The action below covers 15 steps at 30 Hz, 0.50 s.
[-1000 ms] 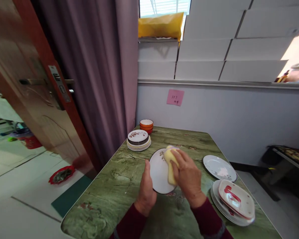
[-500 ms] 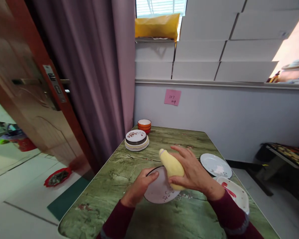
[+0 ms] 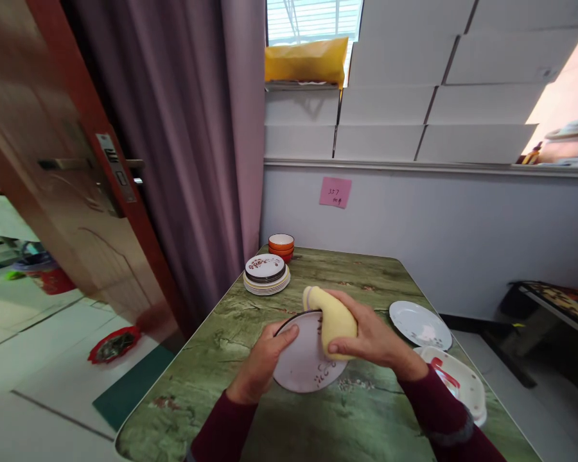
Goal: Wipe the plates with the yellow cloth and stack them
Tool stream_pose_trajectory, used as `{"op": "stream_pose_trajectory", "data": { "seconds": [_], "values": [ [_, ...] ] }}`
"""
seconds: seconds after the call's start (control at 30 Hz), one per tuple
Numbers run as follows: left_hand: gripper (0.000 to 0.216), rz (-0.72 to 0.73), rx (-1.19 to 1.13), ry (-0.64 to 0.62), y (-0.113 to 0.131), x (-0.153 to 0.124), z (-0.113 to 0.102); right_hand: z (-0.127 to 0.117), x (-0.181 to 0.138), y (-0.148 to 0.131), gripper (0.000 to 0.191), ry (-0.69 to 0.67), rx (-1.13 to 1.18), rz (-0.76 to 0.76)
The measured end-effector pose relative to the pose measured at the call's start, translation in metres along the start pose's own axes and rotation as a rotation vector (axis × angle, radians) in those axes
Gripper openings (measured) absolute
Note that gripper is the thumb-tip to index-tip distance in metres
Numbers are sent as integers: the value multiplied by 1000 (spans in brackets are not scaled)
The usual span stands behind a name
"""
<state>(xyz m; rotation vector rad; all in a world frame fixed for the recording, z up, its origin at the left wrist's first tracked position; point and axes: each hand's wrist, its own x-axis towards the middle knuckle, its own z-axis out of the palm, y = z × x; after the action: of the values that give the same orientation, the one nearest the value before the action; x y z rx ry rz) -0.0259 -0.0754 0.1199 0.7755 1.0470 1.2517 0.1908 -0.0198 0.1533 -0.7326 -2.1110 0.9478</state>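
My left hand [image 3: 260,362] grips the left rim of a white plate [image 3: 296,359], thumb on its face. The plate has a dark edge and a brown floral print, and is held tilted above the table. In my right hand [image 3: 373,330] is a yellow cloth [image 3: 338,321], folded over the plate's upper right rim and pressed against its face. Part of the plate's right side is hidden behind the cloth, and the fingers behind the plate are out of sight.
Stacked plates [image 3: 266,273] and orange bowls [image 3: 281,244] stand at the back left of the green wood-patterned table [image 3: 197,378]. On the right lie a white oval plate [image 3: 420,325] and a white dish with red marks [image 3: 455,380]. An open door [image 3: 72,192] is at the left.
The cloth has come down onto the plate's upper rim and now folds over it. My right hand has turned with it, and the plate is tipped slightly more upright.
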Motion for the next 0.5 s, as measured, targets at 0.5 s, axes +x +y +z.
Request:
{"op": "stream_pose_trajectory", "data": {
  "seconds": [0.5],
  "values": [
    [35, 238, -522, 337, -10, 9, 42, 111, 0, 22, 86, 889, 1033, 455]
  ]
}}
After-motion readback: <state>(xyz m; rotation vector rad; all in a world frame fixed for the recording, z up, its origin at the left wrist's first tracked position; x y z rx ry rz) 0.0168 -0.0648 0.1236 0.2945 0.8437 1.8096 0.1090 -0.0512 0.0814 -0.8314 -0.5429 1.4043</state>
